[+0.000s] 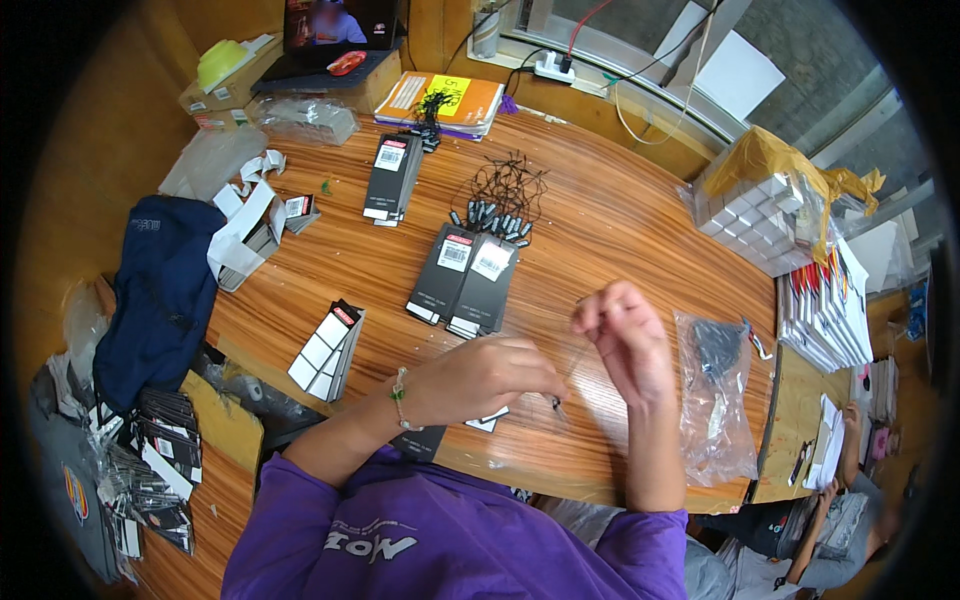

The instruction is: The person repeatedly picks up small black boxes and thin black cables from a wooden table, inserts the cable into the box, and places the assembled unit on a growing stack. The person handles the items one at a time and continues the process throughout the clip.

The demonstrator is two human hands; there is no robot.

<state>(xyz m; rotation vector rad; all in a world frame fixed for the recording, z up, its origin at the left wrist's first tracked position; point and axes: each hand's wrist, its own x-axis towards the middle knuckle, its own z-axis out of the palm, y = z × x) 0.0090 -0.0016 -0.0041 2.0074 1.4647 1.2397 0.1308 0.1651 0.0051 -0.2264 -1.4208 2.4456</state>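
My left hand (490, 375) is closed over the near edge of the table, its fingertips pinching a small dark piece (556, 402) that looks like the end of a tag string. Beneath its wrist lies a black hang tag (418, 442), partly covered by my arm. My right hand (630, 345) is raised to the right, fingers curled and thumb drawn in; whatever is between them is too fine to make out. Just beyond my left hand lie two stacks of black hang tags (438, 275) with white labels. A tangle of black tag strings (505, 190) with small grey ends touches their far side.
Another tag stack (390, 175) and a fanned stack (328, 350) lie leftward. A clear plastic bag (715, 400) is at right, near bundled white boxes (755, 215). Dark blue cloth (160, 290) hangs at the left edge. A laptop (330, 30) stands at the back; another person (850, 530) sits at lower right.
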